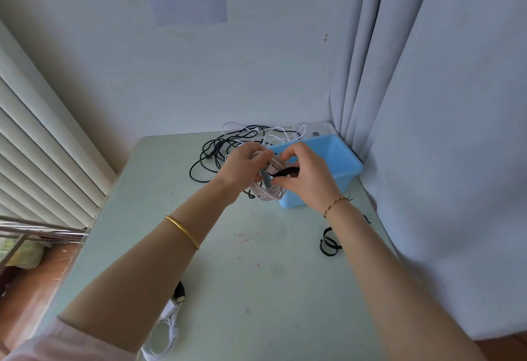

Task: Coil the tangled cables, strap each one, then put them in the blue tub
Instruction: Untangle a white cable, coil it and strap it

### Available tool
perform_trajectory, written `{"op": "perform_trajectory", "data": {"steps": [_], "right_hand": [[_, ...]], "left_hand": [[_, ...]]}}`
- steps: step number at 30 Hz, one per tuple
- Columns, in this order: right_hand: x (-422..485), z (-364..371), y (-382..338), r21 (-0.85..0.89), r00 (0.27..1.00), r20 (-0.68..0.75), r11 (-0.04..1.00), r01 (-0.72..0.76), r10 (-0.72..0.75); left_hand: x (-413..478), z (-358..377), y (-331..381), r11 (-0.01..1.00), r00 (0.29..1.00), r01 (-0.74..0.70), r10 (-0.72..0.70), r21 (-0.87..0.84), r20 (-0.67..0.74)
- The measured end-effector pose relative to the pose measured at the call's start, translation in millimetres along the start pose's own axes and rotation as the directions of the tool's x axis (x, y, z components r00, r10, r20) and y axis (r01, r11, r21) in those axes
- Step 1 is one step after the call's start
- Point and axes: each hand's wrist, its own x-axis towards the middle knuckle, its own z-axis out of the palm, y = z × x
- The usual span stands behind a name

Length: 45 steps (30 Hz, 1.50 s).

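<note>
White, faintly pinkish cable wound into a coil (268, 192) is hanging in the left hand (245, 168), whose fingers are curling round its loops. The right hand (306, 178) is pinching a black fabric strap (286, 172) against the bundle. Strapping looks to be the step in hand. Next, the strap's free end is needing to go round the loops and close without letting them spring.

Just behind the right hand, a light blue plastic tub (353, 158) is sitting on the pale green tabletop (256, 275), showing nothing inside where visible. Beyond the left hand, tangled black and white cables (228, 144) are lying uncoiled.
</note>
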Motion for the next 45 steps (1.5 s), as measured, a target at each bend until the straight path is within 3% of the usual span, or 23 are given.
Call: {"op": "perform_trajectory", "data": {"steps": [7, 14, 19, 24, 29, 35, 45], "right_hand": [[5, -10, -3, -0.107, 0.999, 0.028, 0.994, 0.029, -0.026], [9, -22, -13, -0.185, 0.994, 0.083, 0.979, 0.091, -0.076], [5, -18, -11, -0.041, 0.997, -0.002, 0.996, 0.080, -0.080], [6, -11, -10, -0.062, 0.991, -0.071, 0.992, 0.112, -0.117], [8, -10, -9, -0.077, 0.993, -0.052, 0.992, 0.099, -0.103], [9, -12, -9, 0.030, 0.996, -0.021, 0.996, 0.088, -0.088], [8, -6, -11, 0.182, 0.992, -0.123, 0.983, 0.010, 0.013]], "left_hand": [[-3, -1, 3, 0.996, 0.999, -0.042, 0.042, -0.081, -0.006], [-5, 0, 6, 0.995, 0.997, -0.082, 0.082, -0.050, -0.002], [-4, -3, 8, 0.996, 0.998, -0.065, 0.066, -0.061, 0.013], [-4, -3, 5, 0.996, 1.000, -0.019, 0.020, -0.084, 0.009], [-4, -3, 3, 0.996, 1.000, -0.002, 0.004, -0.091, 0.029], [-3, -4, 4, 0.997, 0.998, -0.039, 0.042, -0.062, 0.048], [-6, -3, 11, 0.993, 0.994, -0.105, 0.106, 0.058, -0.015]]}}
